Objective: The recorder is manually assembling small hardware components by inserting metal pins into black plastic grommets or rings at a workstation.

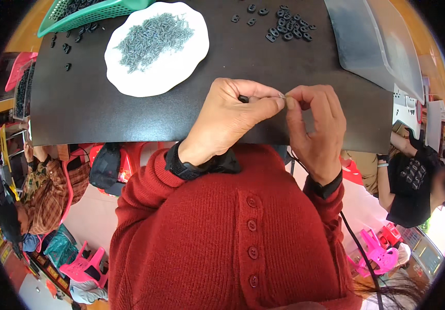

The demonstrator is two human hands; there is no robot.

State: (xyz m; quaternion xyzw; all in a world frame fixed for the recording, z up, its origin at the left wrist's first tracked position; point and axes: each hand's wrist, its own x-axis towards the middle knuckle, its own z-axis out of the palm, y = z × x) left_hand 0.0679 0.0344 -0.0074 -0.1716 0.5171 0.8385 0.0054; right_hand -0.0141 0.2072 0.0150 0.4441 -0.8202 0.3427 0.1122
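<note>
Pinching: left hand (233, 116) nips a small black part (243, 98) between thumb and fingers, closed on it.
Right hand: the right hand (315, 121) closes its fingertips on a tiny metal piece (282, 96), touching the left hand.
Place: both hands sit just below-right of the white plate (129, 82).
Plate load: grey screws (152, 39).
Desk: black desk (78, 108); loose black parts (287, 26) right of the plate; green basket (85, 15) above it.
</note>
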